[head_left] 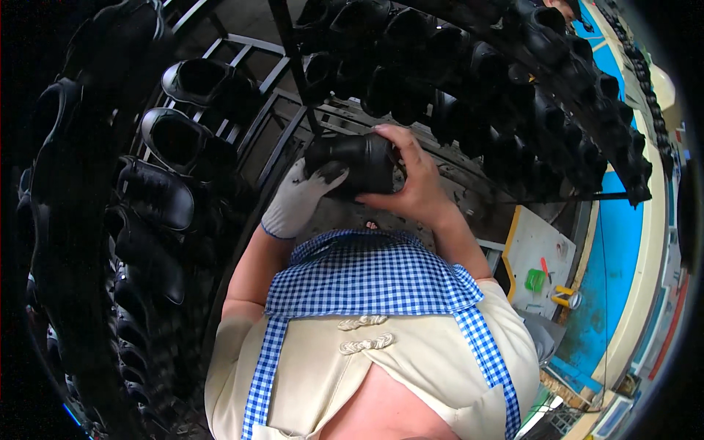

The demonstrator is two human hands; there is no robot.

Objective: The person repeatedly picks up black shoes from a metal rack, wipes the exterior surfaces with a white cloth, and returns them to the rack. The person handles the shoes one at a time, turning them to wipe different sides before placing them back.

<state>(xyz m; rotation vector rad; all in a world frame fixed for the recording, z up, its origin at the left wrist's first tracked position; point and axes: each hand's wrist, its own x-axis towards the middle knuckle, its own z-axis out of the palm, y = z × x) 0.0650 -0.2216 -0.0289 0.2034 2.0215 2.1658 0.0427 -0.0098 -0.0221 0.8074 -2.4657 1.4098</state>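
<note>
- Holding a black shoe [359, 163] up in the middle, over the floor [345, 214] and just past the blue checked apron [367, 271].
- Grasping one end with the left hand [297, 198], in a white glove.
- Grasping the other end with the bare right hand [416, 172], with fingers on the far side and thumb on the near side.
- Could slip and drop to the floor, maybe, because of the smooth, shiny skin and a loose pinch.
- Might bump the metal rack [253, 42] or the dark shoes [425, 44] close by, because of so little room, and get scratched.
- Could get smudgy, too, from bare fingers.
- No name or label to read on the black shoe; perhaps hidden under the hands.
- No clear words on the white board [539, 246] either; too small to tell.
</note>
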